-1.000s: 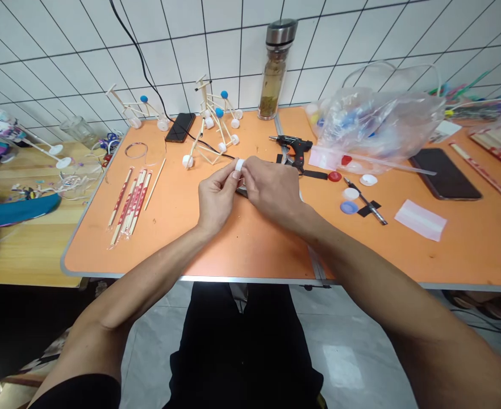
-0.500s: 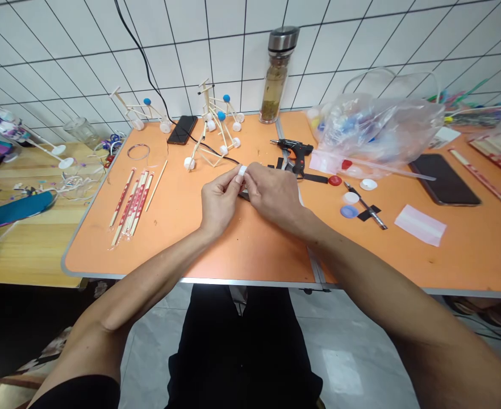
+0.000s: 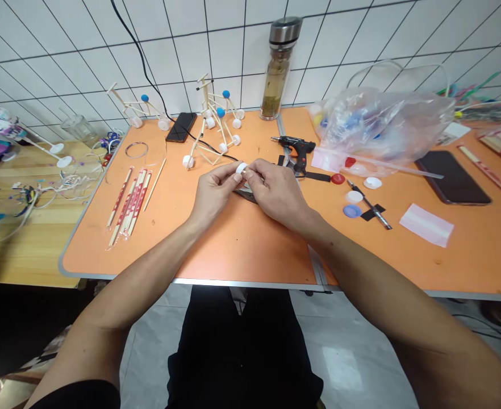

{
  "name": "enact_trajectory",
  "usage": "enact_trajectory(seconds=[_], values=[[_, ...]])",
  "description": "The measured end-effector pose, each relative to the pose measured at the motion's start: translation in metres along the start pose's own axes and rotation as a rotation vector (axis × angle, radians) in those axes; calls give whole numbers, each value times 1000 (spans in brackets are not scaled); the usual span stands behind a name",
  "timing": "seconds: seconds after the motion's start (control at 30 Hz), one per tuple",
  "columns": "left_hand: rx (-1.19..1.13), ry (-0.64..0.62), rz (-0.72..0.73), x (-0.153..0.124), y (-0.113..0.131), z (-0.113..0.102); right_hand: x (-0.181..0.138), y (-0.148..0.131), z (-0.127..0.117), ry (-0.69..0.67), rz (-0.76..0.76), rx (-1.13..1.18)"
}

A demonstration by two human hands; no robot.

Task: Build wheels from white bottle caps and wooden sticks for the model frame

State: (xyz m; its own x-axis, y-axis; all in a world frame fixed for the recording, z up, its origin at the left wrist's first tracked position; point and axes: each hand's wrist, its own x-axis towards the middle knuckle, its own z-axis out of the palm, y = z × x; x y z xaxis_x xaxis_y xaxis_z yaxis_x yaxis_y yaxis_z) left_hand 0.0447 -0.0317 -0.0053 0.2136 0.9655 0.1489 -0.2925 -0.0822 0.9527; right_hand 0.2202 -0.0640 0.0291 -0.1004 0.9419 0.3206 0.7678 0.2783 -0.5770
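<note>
My left hand [image 3: 213, 192] and my right hand [image 3: 276, 192] meet over the middle of the orange table [image 3: 216, 250]. Both pinch a small white bottle cap [image 3: 241, 168] between their fingertips. A dark flat object [image 3: 247, 193] lies on the table just under my hands, mostly hidden. A black glue gun [image 3: 296, 149] rests just beyond my right hand. A stick-and-cap model [image 3: 211, 128] stands behind my left hand.
Wrapped chopsticks [image 3: 131, 200] lie at the left. Loose caps [image 3: 353, 203], a pen [image 3: 368, 203] and a pink slip [image 3: 426, 224] lie at the right. A clear plastic bag [image 3: 382, 125], two phones [image 3: 453, 177] [image 3: 181, 126] and a tea bottle [image 3: 278, 68] stand further back. A wooden table [image 3: 24, 238] adjoins on the left.
The white cap has turned slightly between my fingertips; my hands stay in the same place. The view has shifted a little.
</note>
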Motion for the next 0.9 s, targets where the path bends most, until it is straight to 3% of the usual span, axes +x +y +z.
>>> enact_trajectory(seconds=[0.2,0.37,0.43,0.67,0.9], values=[[-116,46,-184,7,6,-4,-5,3,-9,101,-10,70],[-172,32,-228,10,14,-9,-1,9,-16,133,-41,9],[-177,57,-223,13,19,-12,-1,10,-16,76,-76,-10],[-260,181,-191,22,41,-23,-18,-3,3,-402,-251,-153],[-274,195,-245,21,46,-23,-23,-14,14,-504,-266,-292]])
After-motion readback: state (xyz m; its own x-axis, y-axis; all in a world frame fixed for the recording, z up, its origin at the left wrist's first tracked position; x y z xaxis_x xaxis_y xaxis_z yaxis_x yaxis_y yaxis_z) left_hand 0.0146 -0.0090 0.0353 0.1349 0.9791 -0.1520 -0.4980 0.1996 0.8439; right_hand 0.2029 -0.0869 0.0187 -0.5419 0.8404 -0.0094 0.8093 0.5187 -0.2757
